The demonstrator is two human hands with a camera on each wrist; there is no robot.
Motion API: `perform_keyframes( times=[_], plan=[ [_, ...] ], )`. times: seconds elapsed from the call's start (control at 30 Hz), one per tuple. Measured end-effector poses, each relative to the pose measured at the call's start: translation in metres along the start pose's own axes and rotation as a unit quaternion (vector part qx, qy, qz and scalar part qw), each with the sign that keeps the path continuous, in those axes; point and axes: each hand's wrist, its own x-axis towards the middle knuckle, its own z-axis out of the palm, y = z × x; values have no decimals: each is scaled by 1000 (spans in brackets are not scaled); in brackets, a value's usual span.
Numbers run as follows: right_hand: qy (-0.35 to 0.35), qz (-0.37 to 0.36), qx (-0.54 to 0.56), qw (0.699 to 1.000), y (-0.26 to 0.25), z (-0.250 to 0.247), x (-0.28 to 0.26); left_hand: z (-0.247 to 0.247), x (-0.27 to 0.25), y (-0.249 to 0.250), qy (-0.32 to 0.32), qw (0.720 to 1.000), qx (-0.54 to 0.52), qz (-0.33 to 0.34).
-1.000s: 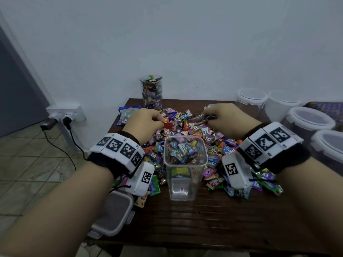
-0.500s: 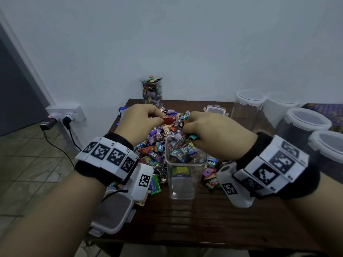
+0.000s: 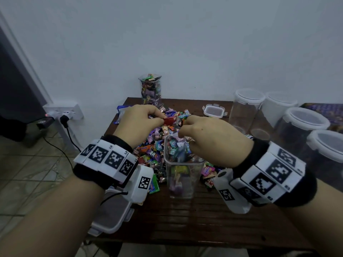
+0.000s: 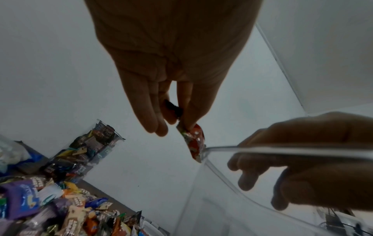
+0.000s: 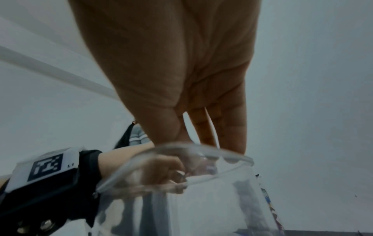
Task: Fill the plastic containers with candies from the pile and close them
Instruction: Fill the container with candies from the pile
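Observation:
A clear square container, partly filled with candies, stands in front of the candy pile. My left hand hovers above the pile just left of the container's mouth and pinches a red candy. The left wrist view shows that red candy under the left hand, with a dark wrapper tucked between the fingers. My right hand hangs over the container's mouth, fingers pointing down at the rim. Nothing shows in the right hand.
A full candy container stands at the back by the wall. A loose lid lies at the table's front left edge. A small lidded box and several lidded round jars stand at the right. A wall socket is left of the table.
Both hands rose off the pile. The right hand came left over the container's mouth and the candies it carried are gone from its fingers. The left hand lifted a red candy towards the container.

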Motion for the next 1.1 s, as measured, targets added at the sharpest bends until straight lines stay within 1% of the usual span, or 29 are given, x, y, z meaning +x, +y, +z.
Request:
perform_keyframes(
  times=[0.07, 0.13, 0.2, 0.23, 0.3, 0.4, 0.47, 0.53, 0.67, 0.77, 0.83, 0.93, 1.0, 1.1],
  plan=[
    [10, 10, 10, 1000, 0, -1, -1, 1, -1, 1, -3, 1000, -6, 7],
    [39, 29, 39, 998, 3, 0, -5, 1, -2, 2, -3, 1000, -8, 13],
    [68, 62, 122, 988, 8, 4, -11, -1, -2, 2, -3, 1000, -16, 13],
    [76, 80, 176, 978, 11, 7, -15, -2, -2, 3, -5, 1000, -19, 14],
    [73, 114, 294, 946, 15, 17, -22, -6, -2, 6, -18, 999, -21, 19],
    [48, 137, 445, 884, 16, 38, -31, -11, -3, 13, -48, 998, -24, 37],
    [31, 130, 505, 852, 14, 51, -34, -13, -5, 19, -71, 996, -14, 50],
    [23, 121, 544, 830, 12, 61, -34, -14, -9, 24, -93, 994, 2, 57],
    [31, 122, 570, 812, 10, 68, -32, -11, -17, 33, -133, 987, 31, 86],
    [46, 130, 584, 800, 9, 68, -30, -9, -23, 39, -167, 974, 102, 114],
    [51, 130, 578, 804, 10, 70, -30, -8, -25, 40, -195, 963, 139, 123],
    [57, 126, 569, 810, 10, 71, -31, -7, -26, 41, -228, 955, 144, 121],
    [63, 125, 569, 810, 10, 71, -31, -8, -27, 42, -238, 953, 147, 119],
    [61, 128, 561, 815, 11, 73, -31, -10, -26, 41, -234, 956, 138, 107]
  ],
)
